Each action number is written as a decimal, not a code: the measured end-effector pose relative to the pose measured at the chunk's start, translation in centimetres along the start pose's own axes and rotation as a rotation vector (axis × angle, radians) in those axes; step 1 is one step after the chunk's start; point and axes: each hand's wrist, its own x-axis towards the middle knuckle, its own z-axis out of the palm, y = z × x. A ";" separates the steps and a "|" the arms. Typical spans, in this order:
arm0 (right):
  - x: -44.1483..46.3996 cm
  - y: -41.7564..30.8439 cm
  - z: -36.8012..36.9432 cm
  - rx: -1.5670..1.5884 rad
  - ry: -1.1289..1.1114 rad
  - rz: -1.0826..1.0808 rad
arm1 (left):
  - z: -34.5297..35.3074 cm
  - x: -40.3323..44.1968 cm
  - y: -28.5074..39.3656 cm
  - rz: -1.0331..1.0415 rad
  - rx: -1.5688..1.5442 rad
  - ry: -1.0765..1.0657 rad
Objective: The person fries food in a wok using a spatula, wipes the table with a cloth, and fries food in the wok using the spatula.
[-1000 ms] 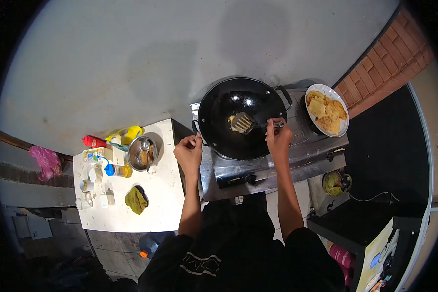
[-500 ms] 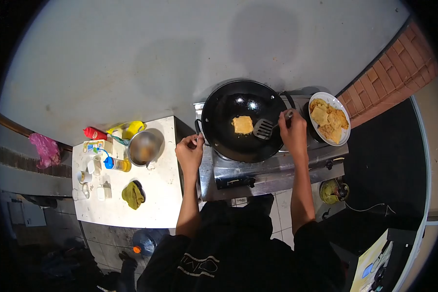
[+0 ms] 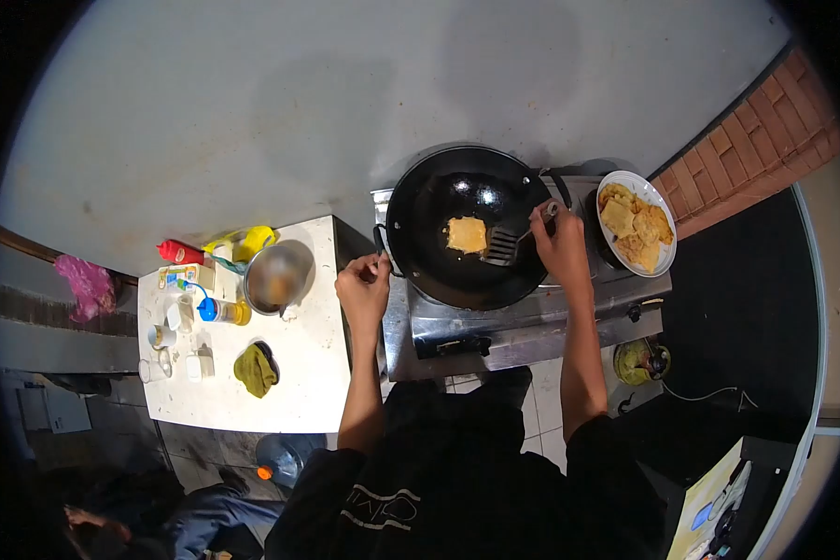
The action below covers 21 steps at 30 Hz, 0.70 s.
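A black wok [image 3: 467,280] sits on the gas stove. Inside it lies one square, golden slice that looks like egg-coated bread [image 3: 467,235]. My right hand [image 3: 562,245] is closed around the handle of a slotted spatula [image 3: 503,247], whose blade is by the slice's right edge. On the wok's left side, my left hand [image 3: 364,283] is closed at the loop handle [image 3: 380,239], fingers pinched on its lower part. A white plate [image 3: 666,264] of several fried slices [image 3: 637,229] stands to the right of the wok.
On the white table [image 3: 299,392] at left are a metal bowl [image 3: 278,280], red bottle [image 3: 179,252], blue-capped bottle [image 3: 224,311] and green cloth [image 3: 255,371]. A water jug [image 3: 287,459] and another person [image 3: 215,518] are low left. A green gas cylinder [image 3: 637,366] stands right.
The spatula blade has turned and shifted slightly left, nearer the slice. My left hand stays at the wok handle. Another person has come further into view at the lower left.
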 end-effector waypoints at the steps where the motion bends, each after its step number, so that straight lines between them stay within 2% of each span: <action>1: 0.0 0.4 0.3 0.072 -0.022 -0.001 | 0.1 -0.1 -0.1 -0.008 -0.013 0.008; 8: -1.3 2.5 1.2 0.180 0.011 0.120 | -0.4 -0.3 0.7 -0.018 0.035 -0.033; 10: -1.9 2.2 1.8 0.337 0.010 0.172 | -0.3 -0.2 0.8 -0.003 0.024 -0.012; 21: -2.6 1.7 2.1 0.387 0.053 0.224 | -0.5 -0.1 0.6 0.018 -0.001 -0.009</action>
